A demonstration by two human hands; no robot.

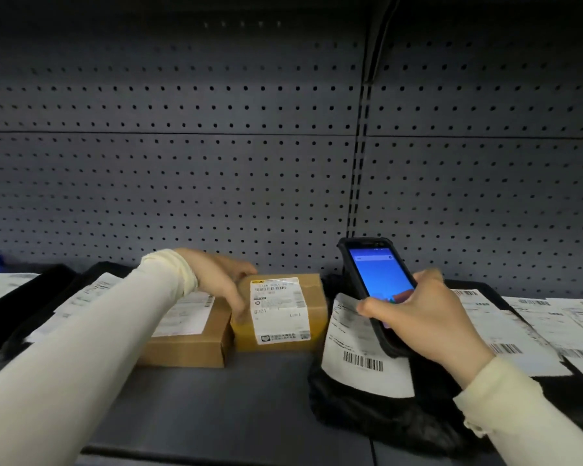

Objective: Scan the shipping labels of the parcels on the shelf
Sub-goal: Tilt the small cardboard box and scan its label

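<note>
Your left hand (221, 280) is gripping a small tape-wrapped cardboard box (280, 312) bearing a white label (280, 309); your right hand (428, 317) is clasping a black scanner (376, 290).

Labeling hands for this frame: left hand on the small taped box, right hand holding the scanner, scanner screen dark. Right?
Not quite. In the head view the scanner screen is lit blue, not dark. The rest holds: the left hand is on the small taped box, and the right hand holds the scanner.
</note>
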